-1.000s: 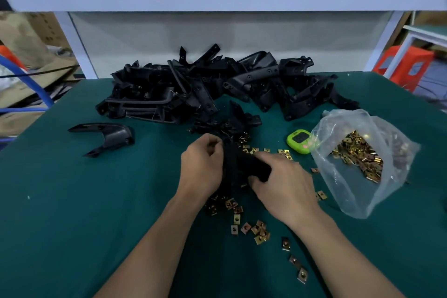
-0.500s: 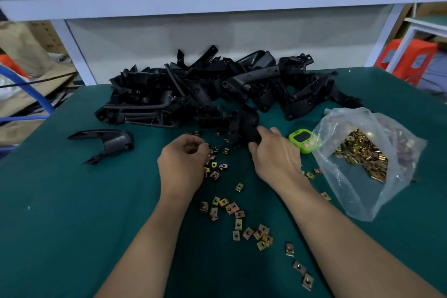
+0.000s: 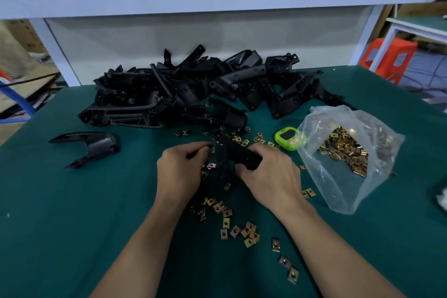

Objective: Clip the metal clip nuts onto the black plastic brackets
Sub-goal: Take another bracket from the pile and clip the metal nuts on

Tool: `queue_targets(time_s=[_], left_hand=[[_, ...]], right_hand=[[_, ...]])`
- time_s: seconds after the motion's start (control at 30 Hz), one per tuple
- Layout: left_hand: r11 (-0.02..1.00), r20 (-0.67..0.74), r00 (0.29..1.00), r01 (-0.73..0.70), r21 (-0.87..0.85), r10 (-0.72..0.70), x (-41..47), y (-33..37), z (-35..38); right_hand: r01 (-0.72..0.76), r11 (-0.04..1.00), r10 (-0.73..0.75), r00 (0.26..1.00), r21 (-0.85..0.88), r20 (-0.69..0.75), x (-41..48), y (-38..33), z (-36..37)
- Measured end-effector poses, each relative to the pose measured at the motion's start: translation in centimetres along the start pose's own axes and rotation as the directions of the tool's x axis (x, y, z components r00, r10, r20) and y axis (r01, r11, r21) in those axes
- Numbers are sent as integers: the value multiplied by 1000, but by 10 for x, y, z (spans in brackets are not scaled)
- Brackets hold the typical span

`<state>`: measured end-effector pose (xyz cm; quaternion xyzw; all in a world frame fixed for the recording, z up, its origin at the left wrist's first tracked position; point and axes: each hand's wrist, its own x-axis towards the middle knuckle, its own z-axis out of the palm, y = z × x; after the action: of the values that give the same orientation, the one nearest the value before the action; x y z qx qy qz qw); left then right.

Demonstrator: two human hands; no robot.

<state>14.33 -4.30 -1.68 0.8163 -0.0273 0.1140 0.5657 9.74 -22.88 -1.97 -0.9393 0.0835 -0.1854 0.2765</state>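
Between left hand (image 3: pixel 181 169) and right hand (image 3: pixel 271 176), 1 long black bracket (image 3: pixel 238 153) in their tight grip.

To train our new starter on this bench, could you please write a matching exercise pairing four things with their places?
1 green timer
2 curved black bracket
3 held bracket
4 bracket pile

A in the right hand
B far side of the table
C beside the plastic bag
D left of the left hand

Pairs: 1-C, 2-D, 3-A, 4-B
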Motion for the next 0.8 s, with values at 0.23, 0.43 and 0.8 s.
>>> queue_targets(time_s=[0.23, 0.43, 0.8], left_hand=[[950, 76, 990, 139, -280, -123, 1, 3, -6], [878, 180, 971, 219, -425, -155, 0, 10, -5], [896, 286, 951, 225, -382, -116, -5, 15, 0]], right_hand=[[-43, 999, 43, 999, 31, 21, 7, 12, -6], [-53, 991, 48, 998, 121, 43, 11, 16, -8], [35, 997, -38, 998, 63, 53, 10, 13, -11]])
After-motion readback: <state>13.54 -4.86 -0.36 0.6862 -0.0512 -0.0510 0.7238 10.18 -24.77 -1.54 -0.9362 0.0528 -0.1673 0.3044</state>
